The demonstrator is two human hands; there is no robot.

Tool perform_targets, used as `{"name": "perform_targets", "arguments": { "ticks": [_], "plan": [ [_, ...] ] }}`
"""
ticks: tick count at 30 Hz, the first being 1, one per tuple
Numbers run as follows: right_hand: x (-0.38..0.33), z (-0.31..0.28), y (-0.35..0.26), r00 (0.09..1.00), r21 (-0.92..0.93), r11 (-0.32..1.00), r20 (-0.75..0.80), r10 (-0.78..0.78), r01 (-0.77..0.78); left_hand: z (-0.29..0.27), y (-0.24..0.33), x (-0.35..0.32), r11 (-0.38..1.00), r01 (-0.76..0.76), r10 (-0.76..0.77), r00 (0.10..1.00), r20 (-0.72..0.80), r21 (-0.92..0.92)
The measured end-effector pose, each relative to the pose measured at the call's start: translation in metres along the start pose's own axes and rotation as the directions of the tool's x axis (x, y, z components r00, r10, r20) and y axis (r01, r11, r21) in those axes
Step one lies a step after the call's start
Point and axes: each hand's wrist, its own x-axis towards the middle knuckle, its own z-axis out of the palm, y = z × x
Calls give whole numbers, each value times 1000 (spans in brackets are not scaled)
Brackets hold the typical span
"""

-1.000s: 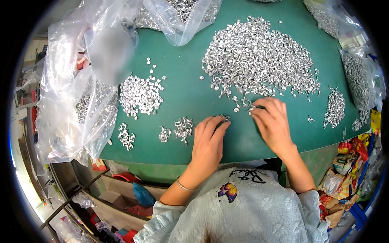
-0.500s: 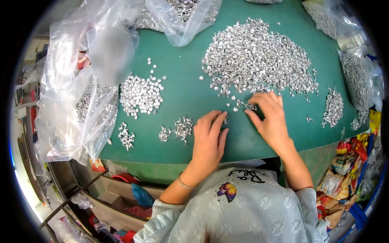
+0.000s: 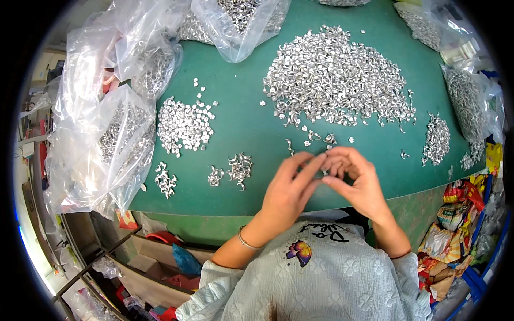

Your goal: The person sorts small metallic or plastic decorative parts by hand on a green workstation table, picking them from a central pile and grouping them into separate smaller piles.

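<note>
My left hand (image 3: 289, 188) and my right hand (image 3: 357, 179) meet just in front of the large heap of small curved silvery metal pieces (image 3: 337, 80). The fingers of my right hand are curled in, with a small silvery metal piece (image 3: 324, 172) showing at the thumb tip. My left hand's fingertips are pinched together against the right ones; what they hold, if anything, is hidden. A few loose metal pieces (image 3: 314, 137) lie just beyond my fingers. One curved piece (image 3: 289, 146) lies beyond my left fingertips.
On the green table (image 3: 235, 107), a pile of small flower-shaped pieces (image 3: 186, 125) lies left, with small clusters of curved pieces (image 3: 240, 169) nearer me. Another small pile (image 3: 437, 139) is at right. Clear plastic bags of metal parts (image 3: 126, 134) line the left, far and right edges.
My right hand has drawn back from the heap's near edge toward me, and my left hand has moved right to meet it. Several loose pieces are now uncovered.
</note>
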Motion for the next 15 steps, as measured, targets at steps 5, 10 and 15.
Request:
{"name": "perform_targets", "arguments": {
  "ticks": [5,10,15],
  "plan": [
    [1,0,4,994,-87,991,-36,-103,99,9,-1,-1,998,0,-5,996,-86,-60],
    [38,-21,4,875,-708,641,-70,-479,294,6,0,2,965,175,-199,974,-108,-197],
    [41,-19,12,891,-631,705,-47,-451,323,5,-1,0,937,227,-255,964,-76,-266]
  ]
}}
